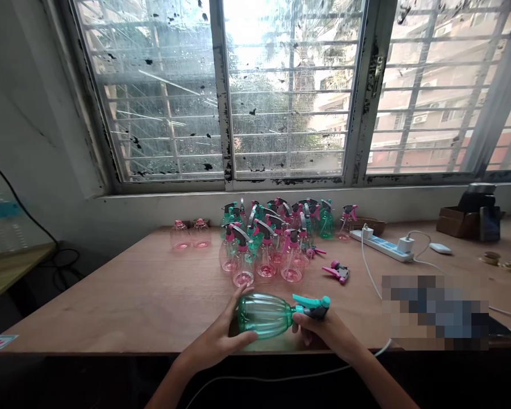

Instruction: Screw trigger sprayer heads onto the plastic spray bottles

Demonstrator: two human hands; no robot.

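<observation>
A clear green spray bottle (264, 313) lies sideways between my hands above the table's front edge, its teal and black spray head pointing right. My left hand (225, 335) is wrapped round the bottle's base end, thumb below and fingers above. At the neck, just under the trigger, my right hand (319, 329) grips with thumb and fingers. Behind them stands a cluster of pink and green spray bottles (266, 264) with their heads on. Two loose pink spray heads lie right of the cluster, the nearer spray head (338, 272) in plain sight.
Two pink bottles without heads (181, 236) stand at the back left. On the right are a white power strip (383, 245) with plugs and cables, a cardboard box (455, 221), a white mouse (440, 249) and a blurred patch. A white cable hangs below the table's front edge.
</observation>
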